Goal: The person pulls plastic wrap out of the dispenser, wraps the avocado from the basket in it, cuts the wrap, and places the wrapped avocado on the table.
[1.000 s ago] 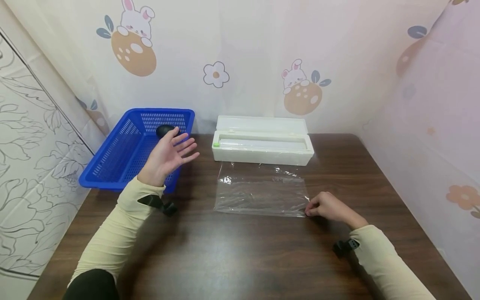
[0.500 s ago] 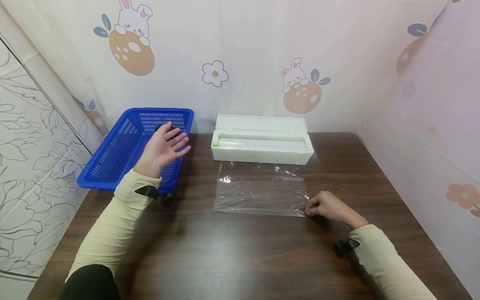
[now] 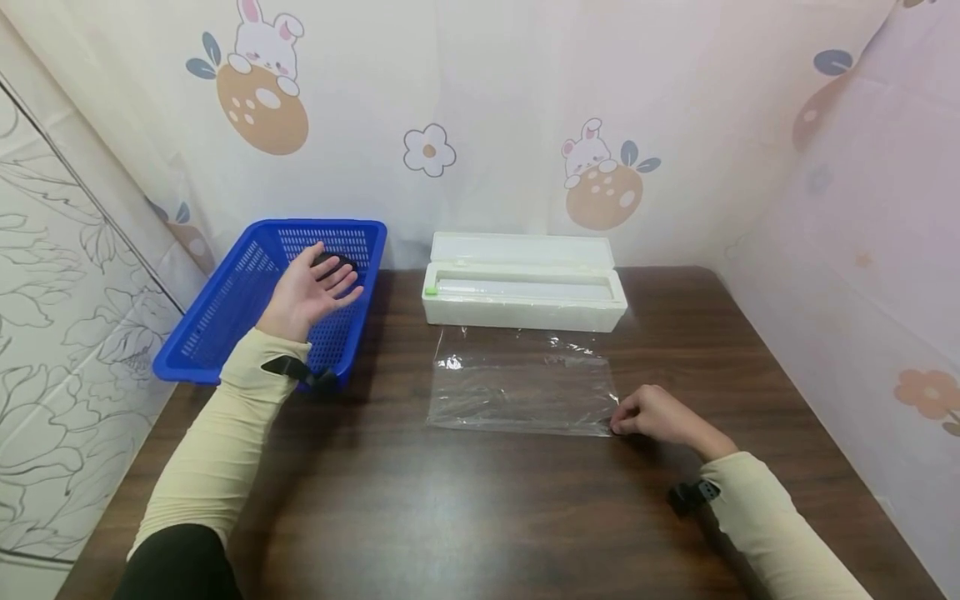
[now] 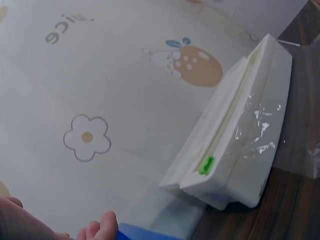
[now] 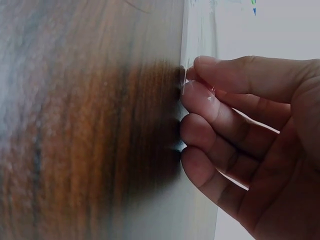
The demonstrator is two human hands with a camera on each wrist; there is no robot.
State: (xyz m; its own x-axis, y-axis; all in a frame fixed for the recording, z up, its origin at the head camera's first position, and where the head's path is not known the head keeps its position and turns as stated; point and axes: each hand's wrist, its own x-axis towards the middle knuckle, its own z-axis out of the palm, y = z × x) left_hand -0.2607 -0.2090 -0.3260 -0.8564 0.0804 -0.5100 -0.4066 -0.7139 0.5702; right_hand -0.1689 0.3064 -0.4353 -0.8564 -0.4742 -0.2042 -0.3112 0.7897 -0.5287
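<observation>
A sheet of clear cling film (image 3: 517,392) lies on the table, drawn out from the white dispenser box (image 3: 525,312), whose lid stands raised at the back. My right hand (image 3: 660,417) pinches the film's near right corner between thumb and fingertips; the right wrist view shows the thumb (image 5: 225,72) on the film, with fingertips at the tabletop. My left hand (image 3: 303,292), fingers spread and palm turned towards the right, hovers over the blue basket (image 3: 198,372) holding nothing. Behind its fingers a dark rounded object (image 3: 343,262) in the basket is partly hidden, its kind unclear.
A green slider (image 3: 431,292) sits at the box's left end, and a pale roll (image 3: 525,289) lies inside the box. The brown wooden table (image 3: 450,517) backs onto a printed curtain (image 3: 495,108), with more curtain along both sides.
My left hand has moved left, further over the basket, covering more of the dark object. The right hand keeps its pinch on the film corner and has stayed in place.
</observation>
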